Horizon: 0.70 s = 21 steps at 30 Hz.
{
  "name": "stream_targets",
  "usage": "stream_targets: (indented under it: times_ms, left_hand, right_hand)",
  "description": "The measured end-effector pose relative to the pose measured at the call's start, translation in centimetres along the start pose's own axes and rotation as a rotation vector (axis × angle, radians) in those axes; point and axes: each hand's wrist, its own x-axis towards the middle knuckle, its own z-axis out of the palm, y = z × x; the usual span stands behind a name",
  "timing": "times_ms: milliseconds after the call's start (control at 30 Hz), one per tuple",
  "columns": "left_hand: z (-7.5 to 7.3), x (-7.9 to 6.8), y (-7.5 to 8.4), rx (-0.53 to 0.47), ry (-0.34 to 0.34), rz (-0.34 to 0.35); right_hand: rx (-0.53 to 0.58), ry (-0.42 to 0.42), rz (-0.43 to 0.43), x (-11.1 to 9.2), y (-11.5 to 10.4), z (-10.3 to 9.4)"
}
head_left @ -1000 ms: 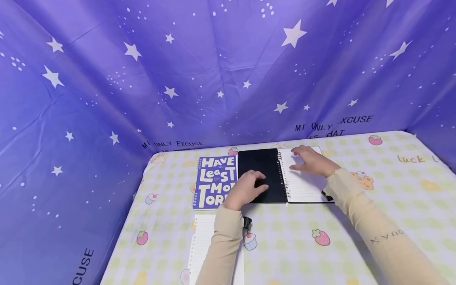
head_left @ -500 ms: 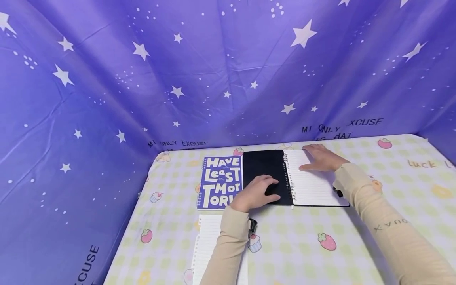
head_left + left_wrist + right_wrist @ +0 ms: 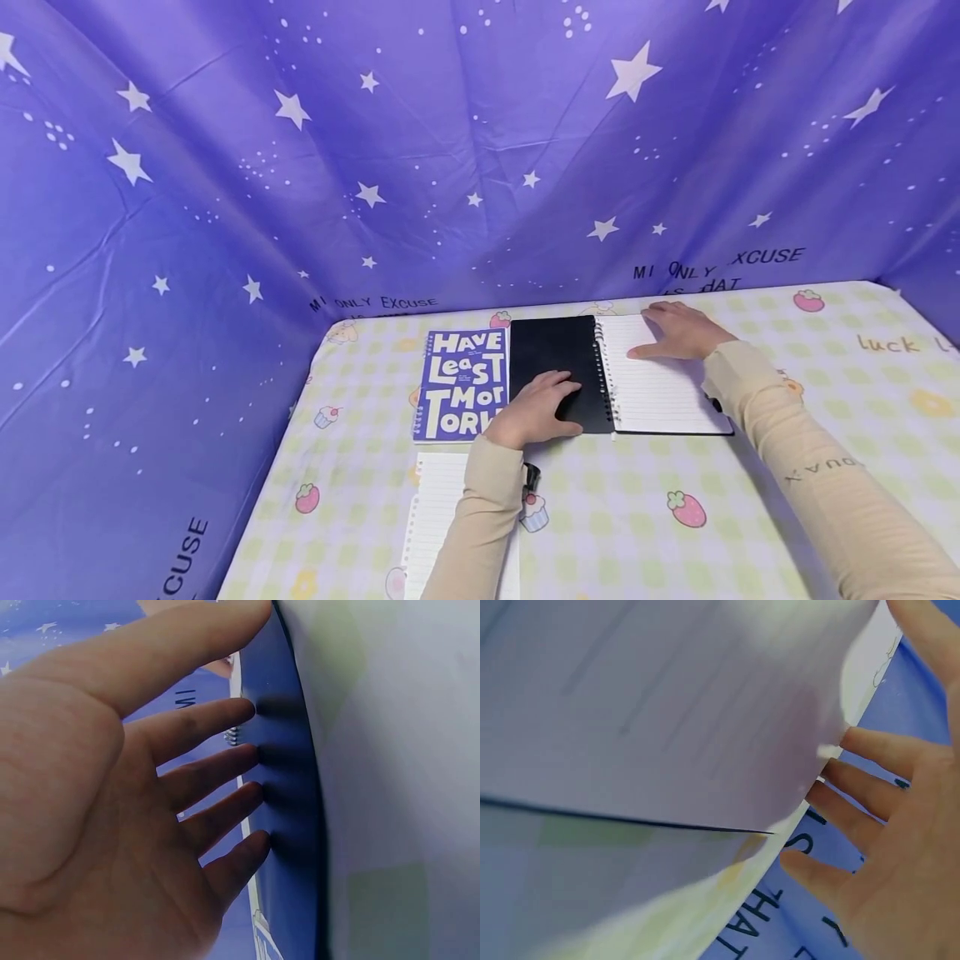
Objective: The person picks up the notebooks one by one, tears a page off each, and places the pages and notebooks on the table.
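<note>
A ring-bound notebook lies open, its black inside cover (image 3: pixel 551 346) on the left and a white lined page (image 3: pixel 663 396) on the right. My left hand (image 3: pixel 534 410) rests on the lower part of the cover. In the left wrist view its spread fingertips (image 3: pixel 255 791) touch the dark surface. My right hand (image 3: pixel 684 332) lies at the page's far edge, the thumb on the paper. In the right wrist view the fingers (image 3: pixel 862 761) extend loosely to the page's edge near a corner; nothing is plainly pinched.
A purple notebook (image 3: pixel 463 371) with large white lettering lies left of the black cover. Loose lined sheets (image 3: pixel 438 508) with punched holes lie in front of it, partly under my left forearm. A checked cloth (image 3: pixel 615 517) covers the table; a starry purple curtain (image 3: pixel 465 150) stands behind.
My right hand has shifted right across the page to its far edge. The left hand has settled lower on the black cover. The head view has swung slightly; both hands are nearly still lately.
</note>
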Motion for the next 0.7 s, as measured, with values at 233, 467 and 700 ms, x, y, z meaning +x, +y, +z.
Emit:
stream_targets:
  times_ms: [233,467,700]
  left_hand:
    - [-0.14,-0.06,0.04,0.004,-0.003,-0.002]
    - [-0.30,0.15,0.22,0.000,0.006,0.005]
    - [0.16,-0.32,-0.01,-0.021,0.001,-0.006]
  right_hand:
    - [-0.070,0.029,-0.011,0.09,-0.81,-0.26]
    - [-0.127,0.060,-0.014,-0.17,-0.91,-0.69]
    - [-0.135,0.082,-0.039,-0.46,-0.85,-0.86]
